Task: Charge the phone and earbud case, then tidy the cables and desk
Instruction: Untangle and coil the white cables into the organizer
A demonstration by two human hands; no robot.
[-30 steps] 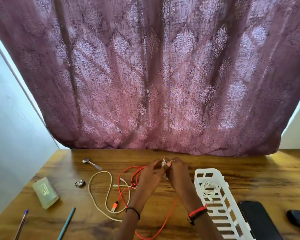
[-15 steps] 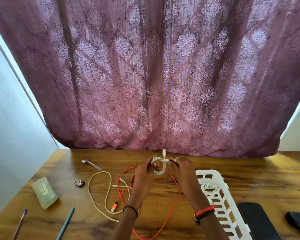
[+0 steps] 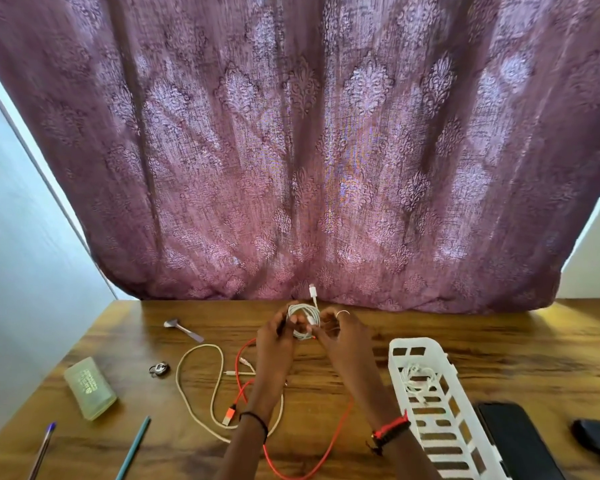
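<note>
A white cable (image 3: 303, 322) is wound into a small coil, its plug end sticking up above it. My left hand (image 3: 278, 337) and my right hand (image 3: 340, 336) both grip this coil above the middle of the wooden desk (image 3: 465, 327). Below my hands a red cable (image 3: 321, 448) and a beige cable (image 3: 194, 362) lie loose and tangled on the desk. The black phone (image 3: 515, 441) lies face up at the lower right. A dark rounded earbud case (image 3: 594, 436) sits at the right edge.
A white slotted plastic basket (image 3: 430, 403) holding a white cord stands right of my hands. On the left lie a pale green case (image 3: 89, 388), a spoon (image 3: 182, 328), a small metal clip (image 3: 159, 369), a purple pen (image 3: 42, 448) and a teal pencil (image 3: 134, 446). A purple curtain (image 3: 309, 150) hangs behind.
My hands have lifted slightly and moved away from me with the white cable. The coil has grown rounder and its plug end now points up.
</note>
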